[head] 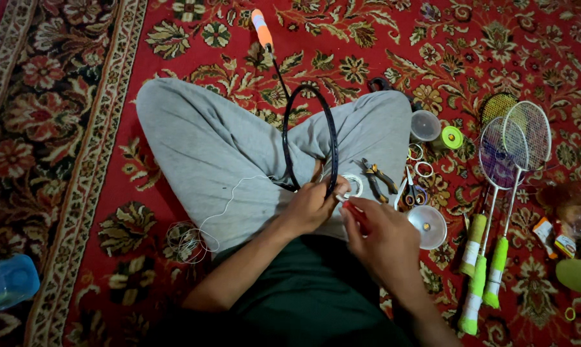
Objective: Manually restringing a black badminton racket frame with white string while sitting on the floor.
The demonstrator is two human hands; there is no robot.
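The left hand (311, 207) is closed around the lower rim of an unstrung black badminton racket frame (309, 138), which stands tilted across the person's grey-trousered lap with its orange-gripped handle (262, 29) pointing away over the red patterned carpet (78, 193). Just beside it, the right hand (383, 238) is curled shut, pinching the end of a white string (239, 189) against the frame, the string trailing left to a loose coil (187, 241) on the carpet. Pliers (377, 177), scissors (412, 189) and two strung rackets (512, 144) lie to the right
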